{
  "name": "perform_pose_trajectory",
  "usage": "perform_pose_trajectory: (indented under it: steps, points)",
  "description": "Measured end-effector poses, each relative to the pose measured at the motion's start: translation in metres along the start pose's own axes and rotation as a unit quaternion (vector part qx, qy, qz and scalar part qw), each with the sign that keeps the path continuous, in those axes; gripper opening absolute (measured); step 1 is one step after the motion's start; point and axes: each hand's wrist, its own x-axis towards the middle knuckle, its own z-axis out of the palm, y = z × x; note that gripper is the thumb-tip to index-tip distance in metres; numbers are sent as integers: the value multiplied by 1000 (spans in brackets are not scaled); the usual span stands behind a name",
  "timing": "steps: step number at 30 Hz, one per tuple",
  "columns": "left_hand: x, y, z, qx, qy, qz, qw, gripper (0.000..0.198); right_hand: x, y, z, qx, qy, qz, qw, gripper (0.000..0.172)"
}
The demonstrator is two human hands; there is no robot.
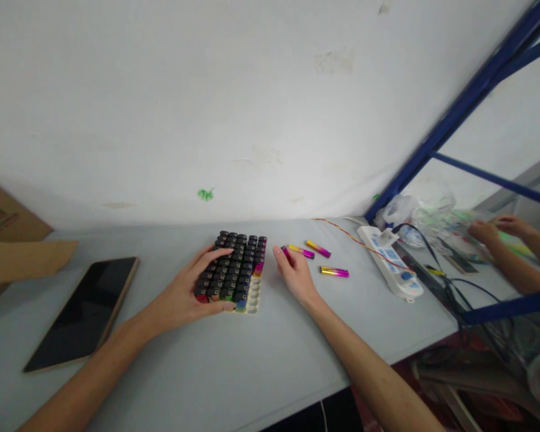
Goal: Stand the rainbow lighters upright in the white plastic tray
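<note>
Standing in rows in a pale tray (252,303) are many black-topped lighters (234,264), with coloured bodies showing along the near side. The tray's right column has bare slots at its near end. My left hand (186,294) is curled round the tray's left side, thumb at the near edge and fingers over the tops. Just right of the tray, my right hand (297,278) is closed on a magenta lighter (286,255), mostly hidden by the fingers. Beyond it lie three loose yellow-and-magenta lighters, among them one lighter (334,272) nearest the power strip.
A dark tablet (83,312) lies at left, beside a cardboard box (13,240). At right are a white power strip (389,264), a red-yellow wire (342,225) and a blue metal frame (432,144). Past the frame, another person's hands (499,231) work near plastic bags (402,213).
</note>
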Motion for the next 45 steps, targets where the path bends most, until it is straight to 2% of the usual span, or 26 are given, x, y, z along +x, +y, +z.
perform_pose_trajectory:
  steps: [3,8,14,17,19,21,24,27,32,36,40,45]
  points:
    - [0,-1,0,3,6,0,1000,91,-1,-1,-4,0,40,26,999,58]
    - [-1,-3,0,0,3,2,1000,90,-2,4,-4,-8,73,50,996,44]
    - [-1,-2,0,-1,-10,-5,1000,92,-1,0,-4,-18,47,26,998,47]
    - [0,1,-1,-1,-9,-3,1000,91,-1,-5,-10,-8,15,15,1000,42]
    - [0,3,-2,0,-11,-4,1000,91,-2,-8,-15,-29,-16,-12,999,36]
    - [1,4,-2,-4,-12,-6,1000,92,-4,-11,-21,-81,-30,-78,993,33]
    - [0,3,-1,-13,-8,-11,1000,94,-6,-16,-29,-160,-2,-179,971,31]
    - [0,2,0,-15,-9,-11,1000,93,-9,-21,-32,-182,6,-191,965,35]
    - [1,6,-1,-20,-10,-9,1000,92,-16,-26,-27,-123,-75,-147,979,43]
    - [1,7,-1,-19,-8,-9,1000,91,-17,-23,-22,-125,-145,-157,969,38]
    - [0,3,0,-13,-7,-5,1000,92,-16,-22,-21,-167,-171,-175,955,31]
    - [0,-1,0,-6,1,-2,1000,92,-16,-26,-12,-239,-184,-162,940,25]
